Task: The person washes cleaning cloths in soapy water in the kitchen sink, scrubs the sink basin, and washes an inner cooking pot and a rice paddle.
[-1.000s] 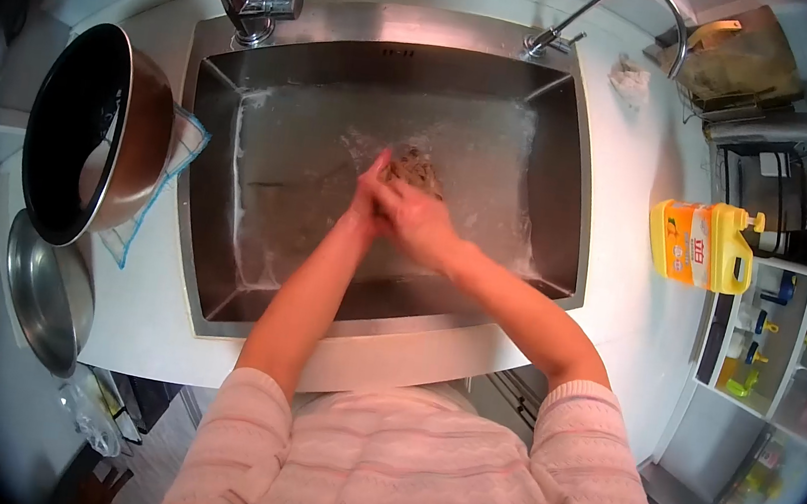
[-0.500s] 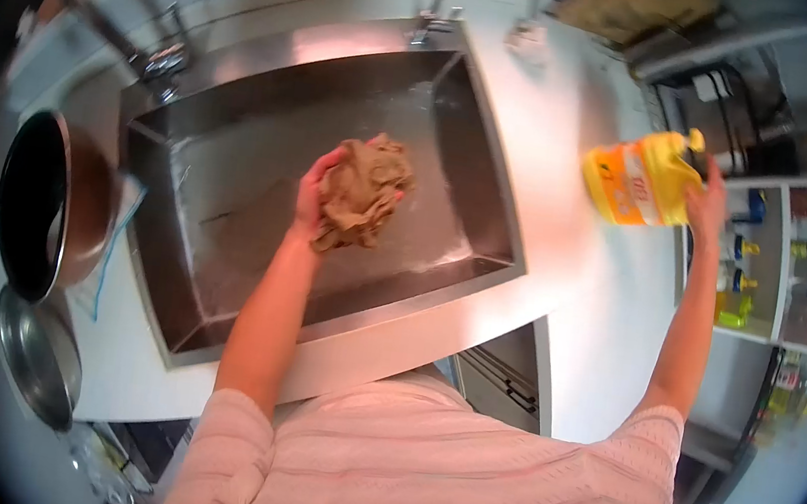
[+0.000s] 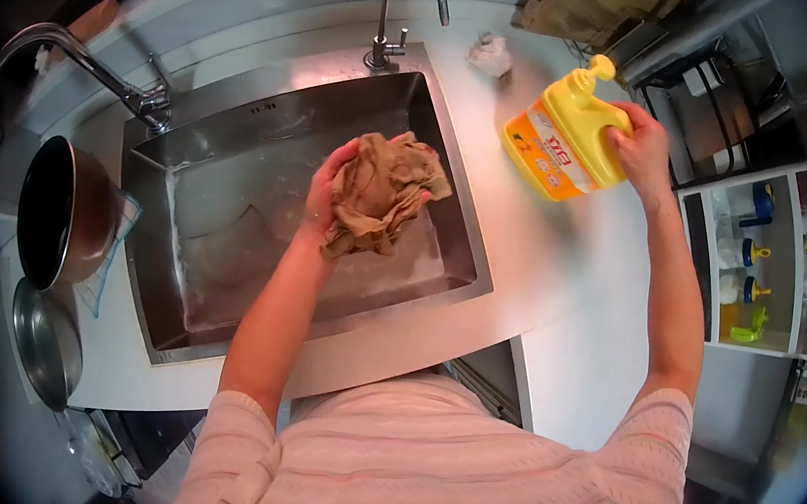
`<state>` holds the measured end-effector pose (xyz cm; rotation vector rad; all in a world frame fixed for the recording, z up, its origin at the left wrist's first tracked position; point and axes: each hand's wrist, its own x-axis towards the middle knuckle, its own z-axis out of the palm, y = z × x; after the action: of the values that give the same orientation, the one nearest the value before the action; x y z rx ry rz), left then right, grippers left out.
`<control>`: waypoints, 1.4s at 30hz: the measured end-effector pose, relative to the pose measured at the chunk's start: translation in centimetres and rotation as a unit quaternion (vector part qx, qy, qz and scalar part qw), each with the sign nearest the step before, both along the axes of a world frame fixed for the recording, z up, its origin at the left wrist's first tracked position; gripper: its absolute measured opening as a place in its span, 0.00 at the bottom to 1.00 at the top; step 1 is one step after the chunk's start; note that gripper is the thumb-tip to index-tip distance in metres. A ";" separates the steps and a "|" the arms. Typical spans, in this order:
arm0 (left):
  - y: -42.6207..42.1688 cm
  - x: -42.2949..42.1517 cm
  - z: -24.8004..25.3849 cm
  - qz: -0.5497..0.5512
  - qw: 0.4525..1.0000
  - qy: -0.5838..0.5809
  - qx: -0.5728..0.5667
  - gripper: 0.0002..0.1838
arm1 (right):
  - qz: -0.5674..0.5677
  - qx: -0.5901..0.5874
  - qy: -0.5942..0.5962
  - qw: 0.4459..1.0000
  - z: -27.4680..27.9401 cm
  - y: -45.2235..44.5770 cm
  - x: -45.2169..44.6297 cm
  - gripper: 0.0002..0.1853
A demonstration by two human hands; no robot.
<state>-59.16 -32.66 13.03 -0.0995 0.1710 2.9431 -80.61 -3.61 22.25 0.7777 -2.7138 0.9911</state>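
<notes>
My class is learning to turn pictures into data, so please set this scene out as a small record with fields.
Place: counter with a metal sink
Left hand: holds a crumpled brown cloth above the sink
Right hand: grips the yellow bottle by its handle
Bottle state: tilted, pump top on, right of the sink
Left of sink: dark-lined pot, on its side; shiny metal pan
Behind sink: two faucets, one large, one slim

The person wears a pale pink knit top with darker horizontal stripes, short sleeves and ribbed cuffs.
</notes>
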 end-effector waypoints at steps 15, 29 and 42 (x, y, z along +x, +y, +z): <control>1.2 -8.0 4.9 -0.028 0.996 0.086 -0.023 0.29 | 0.107 0.052 -0.264 0.957 5.8 -13.5 -3.8 0.27; 4.0 -10.3 5.9 -0.019 0.995 0.098 0.003 0.25 | 0.124 0.171 -0.123 0.970 2.8 -13.9 -4.6 0.24; -2.3 1.7 -1.4 0.024 0.997 -0.037 -0.061 0.28 | 0.012 0.203 0.027 0.979 5.0 -6.7 -5.0 0.09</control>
<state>-57.45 -34.96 11.65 -0.2320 0.3409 2.9694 -85.64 -10.30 27.26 0.8824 -2.9010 0.4090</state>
